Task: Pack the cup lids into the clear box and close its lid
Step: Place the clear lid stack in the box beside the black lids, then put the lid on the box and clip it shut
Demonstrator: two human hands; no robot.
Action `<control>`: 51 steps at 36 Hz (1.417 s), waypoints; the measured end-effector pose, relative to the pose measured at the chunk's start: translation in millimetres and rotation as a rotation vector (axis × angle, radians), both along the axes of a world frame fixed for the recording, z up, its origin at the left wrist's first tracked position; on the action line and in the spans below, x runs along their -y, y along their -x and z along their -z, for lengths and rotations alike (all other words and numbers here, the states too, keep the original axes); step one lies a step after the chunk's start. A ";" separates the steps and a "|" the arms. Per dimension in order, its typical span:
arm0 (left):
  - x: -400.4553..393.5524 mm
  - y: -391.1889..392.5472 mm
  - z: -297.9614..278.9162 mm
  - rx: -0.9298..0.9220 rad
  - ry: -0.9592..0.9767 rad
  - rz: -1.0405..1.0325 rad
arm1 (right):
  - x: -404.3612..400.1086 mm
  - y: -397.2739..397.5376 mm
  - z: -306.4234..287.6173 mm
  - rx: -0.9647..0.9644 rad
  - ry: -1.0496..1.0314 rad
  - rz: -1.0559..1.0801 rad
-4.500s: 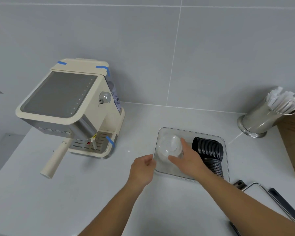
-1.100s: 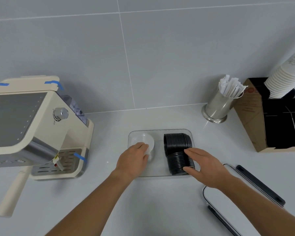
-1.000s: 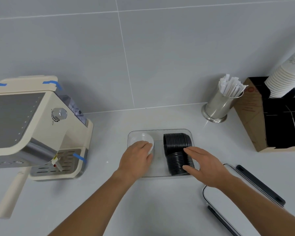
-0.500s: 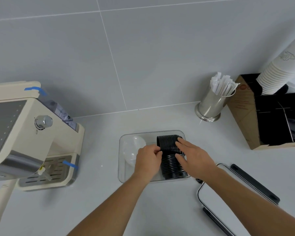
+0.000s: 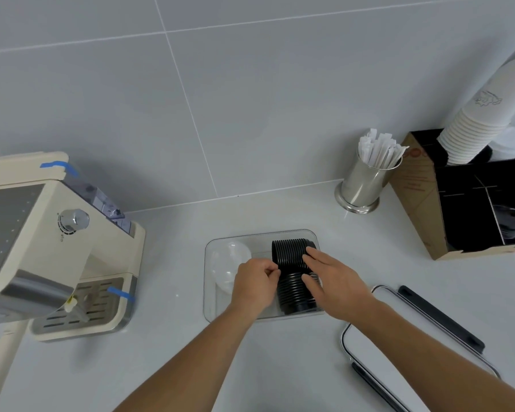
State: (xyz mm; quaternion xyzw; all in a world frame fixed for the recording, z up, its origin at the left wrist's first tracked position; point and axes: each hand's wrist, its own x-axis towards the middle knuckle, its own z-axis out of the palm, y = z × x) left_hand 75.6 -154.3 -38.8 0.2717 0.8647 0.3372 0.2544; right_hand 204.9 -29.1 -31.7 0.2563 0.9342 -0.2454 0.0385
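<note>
Inside the clear box [image 5: 211, 292], clear lids [image 5: 228, 264] lie leftmost. Next, the left hand [image 5: 254, 285] pinches the black lids [image 5: 292, 278] (a sideways row in the box's right half), which the right hand [image 5: 336, 281] touches with straight fingers. The box lid [image 5: 378, 361] lies right of the box.

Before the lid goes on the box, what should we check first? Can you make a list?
1. Row of ribbed black plastic cup lids inside the clear plastic box: ok.
2. Clear domed plastic cup lids inside the box, on its left side: ok.
3. Black lids low enough for closing: cannot tell; the row arches upward.
4. Hands out of the box: not ok; the left hand has its grip on the black row, and the right hand rests flat on it.
5. Clear box lid with black clip handles within reach: ok; it lies on the counter to the right.
</note>
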 end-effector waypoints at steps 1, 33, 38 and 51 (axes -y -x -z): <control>0.2 -1.1 -0.5 0.005 -0.001 -0.008 | 0.0 0.3 -1.2 0.002 0.005 0.004; 48.7 -51.4 -61.3 0.533 -0.274 -0.270 | 7.8 -82.8 -59.1 -0.560 1.070 0.827; 42.8 -70.4 -65.0 0.670 -0.282 -0.268 | 4.3 -118.5 -57.1 -0.667 1.240 0.939; 0.4 -126.5 -40.5 0.853 -0.154 -0.223 | -7.2 -220.1 -35.4 -0.687 1.227 1.179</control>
